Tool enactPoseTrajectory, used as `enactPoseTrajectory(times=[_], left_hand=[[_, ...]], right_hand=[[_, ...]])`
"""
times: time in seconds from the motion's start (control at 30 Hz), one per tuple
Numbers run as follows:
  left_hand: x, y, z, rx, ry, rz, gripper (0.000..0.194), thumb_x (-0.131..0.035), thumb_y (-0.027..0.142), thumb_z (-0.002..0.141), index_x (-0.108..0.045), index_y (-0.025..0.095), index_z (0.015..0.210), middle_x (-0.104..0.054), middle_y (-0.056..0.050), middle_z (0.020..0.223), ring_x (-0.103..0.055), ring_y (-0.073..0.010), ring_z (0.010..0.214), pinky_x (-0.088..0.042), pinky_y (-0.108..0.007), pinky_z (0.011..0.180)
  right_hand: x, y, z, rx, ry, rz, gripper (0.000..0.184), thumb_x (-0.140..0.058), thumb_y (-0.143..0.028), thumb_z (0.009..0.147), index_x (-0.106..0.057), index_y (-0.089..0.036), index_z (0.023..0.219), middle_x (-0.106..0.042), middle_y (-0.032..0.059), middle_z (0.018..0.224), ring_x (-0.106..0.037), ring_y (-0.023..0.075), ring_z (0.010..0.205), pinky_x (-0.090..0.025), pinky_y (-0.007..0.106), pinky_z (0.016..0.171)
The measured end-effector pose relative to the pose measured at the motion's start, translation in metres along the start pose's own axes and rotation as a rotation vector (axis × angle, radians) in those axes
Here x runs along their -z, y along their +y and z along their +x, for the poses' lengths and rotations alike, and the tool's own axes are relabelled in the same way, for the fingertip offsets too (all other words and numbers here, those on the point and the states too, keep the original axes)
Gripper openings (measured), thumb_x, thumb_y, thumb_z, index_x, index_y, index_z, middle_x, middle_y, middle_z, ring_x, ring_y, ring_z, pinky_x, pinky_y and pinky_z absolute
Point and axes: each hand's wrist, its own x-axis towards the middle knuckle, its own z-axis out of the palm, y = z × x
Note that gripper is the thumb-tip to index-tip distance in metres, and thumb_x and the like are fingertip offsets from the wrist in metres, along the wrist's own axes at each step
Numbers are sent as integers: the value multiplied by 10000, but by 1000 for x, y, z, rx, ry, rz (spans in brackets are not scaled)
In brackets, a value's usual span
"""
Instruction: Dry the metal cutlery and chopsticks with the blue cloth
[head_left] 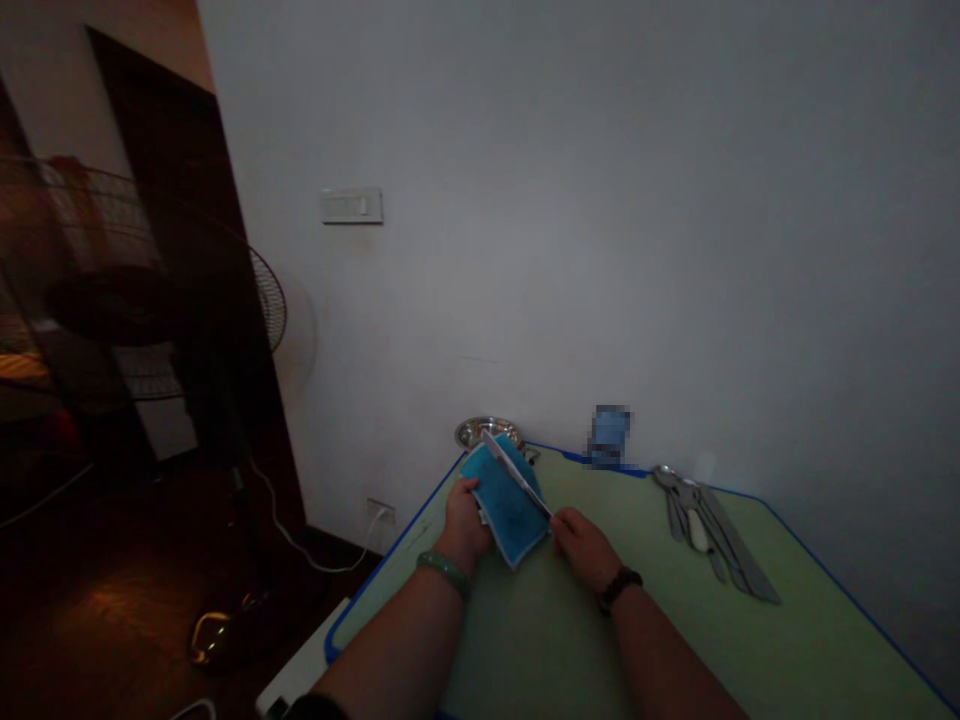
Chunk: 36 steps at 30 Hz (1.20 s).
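A folded blue cloth (507, 510) lies on the green table top (570, 640), pressed under my left hand (465, 520). My left hand grips the cloth at its left edge and wears a green bangle. A long, narrow knife blade (516, 473) lies diagonally across the cloth, its tip pointing to the far left. My right hand (583, 550) pinches the blade's near end at the cloth's right edge, and the handle is hidden. A dark bead bracelet circles that wrist.
Spoons and knives (709, 530) lie together at the table's right. A steel plate (489, 432) and a pixelated blue object (609, 436) stand at the far edge by the wall. A standing fan (150, 300) and a plugged-in white cable (322, 565) are on the left.
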Motion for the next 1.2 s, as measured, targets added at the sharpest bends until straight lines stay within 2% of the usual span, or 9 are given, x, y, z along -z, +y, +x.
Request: enactPoseTrajectory(times=[0.17,0.27,0.37,0.5,0.73,0.87,0.97,1.07,1.2], left_hand=[[1,0,1,24,-33,-4,368,-448,248,678,-592,87,976,-687,-108,706,-654,-288,741,-459,-480,794],[0,0,-1,28,-59,-31,401,-449,237,676,-574,87,1026,-693,-121,772,-645,-303,805,-437,-498,826],[-2,0,-2,27,-26,-17,409,-448,241,674,-570,85,1032,-692,-136,814,-638,-310,834,-436,-500,826],[-2,0,-2,1,31,17,341,-457,232,654,-593,100,937,-685,-108,704,-653,-288,735,-482,-473,748],[-5,0,-4,-8,35,40,272,-442,223,646,-595,115,843,-662,-82,607,-650,-265,622,-514,-442,642],[-8,1,-8,11,-15,60,343,-421,236,657,-590,88,917,-674,-114,655,-654,-287,671,-508,-463,657],[-6,1,-6,-9,-6,110,407,-405,264,670,-575,61,979,-682,-145,722,-654,-296,707,-503,-465,684],[-4,1,-3,-5,-36,107,468,-401,279,662,-560,27,1023,-678,-186,796,-645,-327,763,-492,-498,694],[-1,2,1,6,-69,74,492,-404,274,650,-556,12,1038,-672,-205,824,-633,-357,797,-480,-537,683]], right_hand=[[-1,0,1,-8,10,6,288,-352,-442,807,-520,-214,753,-576,-16,637,-518,126,620,-351,226,586],[0,0,1,0,18,22,304,-357,-445,800,-546,-209,769,-572,-10,645,-522,134,628,-357,233,587],[1,1,3,0,34,44,323,-359,-442,799,-579,-206,808,-581,0,662,-534,145,645,-369,243,601],[2,1,4,2,51,54,351,-361,-442,800,-610,-202,863,-619,23,746,-548,159,691,-379,252,620],[1,2,7,29,57,10,349,-364,-421,812,-627,-197,861,-646,41,878,-562,171,814,-383,256,705],[1,2,8,22,40,-39,346,-352,-421,821,-616,-196,820,-648,40,850,-565,165,812,-380,253,717],[1,1,5,-1,5,-63,348,-381,-457,804,-611,-197,797,-647,34,801,-569,165,774,-380,252,682],[1,1,2,-8,-25,-74,341,-456,-506,754,-611,-211,825,-645,22,790,-571,169,748,-376,254,643],[1,2,0,5,-17,-35,299,-497,-472,736,-596,-231,884,-647,10,837,-576,162,767,-381,249,651]])
